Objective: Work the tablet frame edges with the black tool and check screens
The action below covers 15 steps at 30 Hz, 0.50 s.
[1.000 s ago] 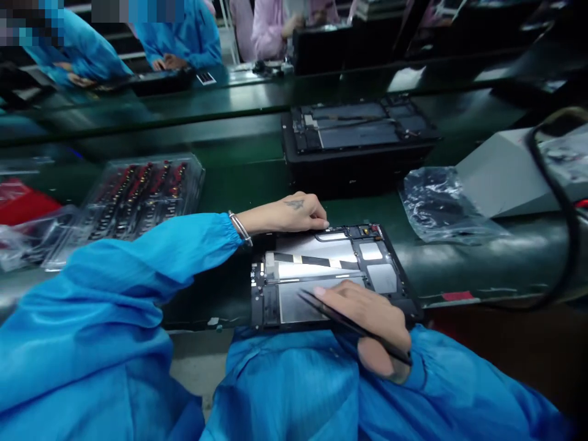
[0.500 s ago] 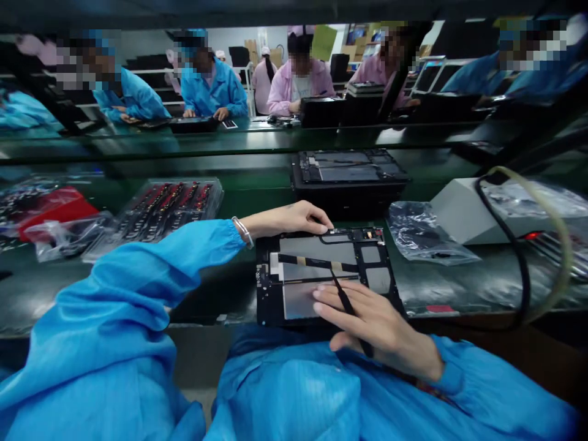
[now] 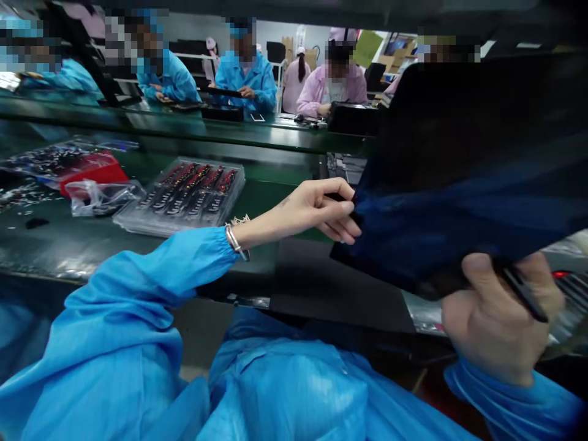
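A tablet (image 3: 459, 171) is raised and tilted at the right, its dark, glossy screen side facing me. My left hand (image 3: 321, 211) is closed at the tablet's left edge, thumb and fingers pinching it. Gripping its lower edge is my right hand (image 3: 500, 318), blurred by motion. A slim black tool (image 3: 523, 294), resembling tweezers, is tucked between that hand's fingers. Below the tablet lies a flat black surface (image 3: 340, 288) at the bench edge. The tablet's inner side is turned away from me.
A clear plastic tray (image 3: 184, 196) with rows of small parts lies left of centre. Farther left are a red bin (image 3: 94, 174) and a plastic bag (image 3: 101, 196). Behind my left hand, another opened tablet (image 3: 342, 166) is partly hidden. Co-workers sit across the bench.
The tablet, which lay open on the bench, has been lifted up and right and turned screen side toward me. Both hands now hold its edges. My view has swung left.
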Available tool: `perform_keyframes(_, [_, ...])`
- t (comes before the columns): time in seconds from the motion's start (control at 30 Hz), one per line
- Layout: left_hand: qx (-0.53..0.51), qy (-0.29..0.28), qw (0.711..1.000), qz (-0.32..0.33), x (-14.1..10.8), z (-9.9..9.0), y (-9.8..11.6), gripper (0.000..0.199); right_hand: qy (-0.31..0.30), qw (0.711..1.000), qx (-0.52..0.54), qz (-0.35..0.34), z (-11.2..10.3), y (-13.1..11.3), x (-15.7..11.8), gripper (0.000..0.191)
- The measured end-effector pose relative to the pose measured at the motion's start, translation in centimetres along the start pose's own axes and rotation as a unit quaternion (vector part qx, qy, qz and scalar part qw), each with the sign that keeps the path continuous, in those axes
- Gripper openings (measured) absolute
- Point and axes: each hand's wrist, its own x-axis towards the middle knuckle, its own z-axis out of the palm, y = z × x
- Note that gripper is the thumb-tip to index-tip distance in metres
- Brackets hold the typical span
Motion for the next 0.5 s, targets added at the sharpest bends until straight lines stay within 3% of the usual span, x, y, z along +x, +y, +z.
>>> perform_keyframes(0.17, [0.079, 0.080, 0.993, 0.043, -0.7, 1.1, 0.2, 0.045, -0.052, 0.983, 0.039, 0.172, 1.4, -3.1, -0.3, 0.015])
perform_keyframes(0.33, [0.016, 0.125, 0.992, -0.028, -0.2, 0.8, -1.6, 0.050, -0.043, 0.945, 0.069, 0.317, 1.7, -2.7, -0.3, 0.031])
perform_keyframes(0.5, [-0.017, 0.146, 0.984, -0.101, 0.3, 0.1, -3.1, 0.044, -0.071, 0.909, 0.100, 0.398, 1.5, -1.4, -0.5, 0.026])
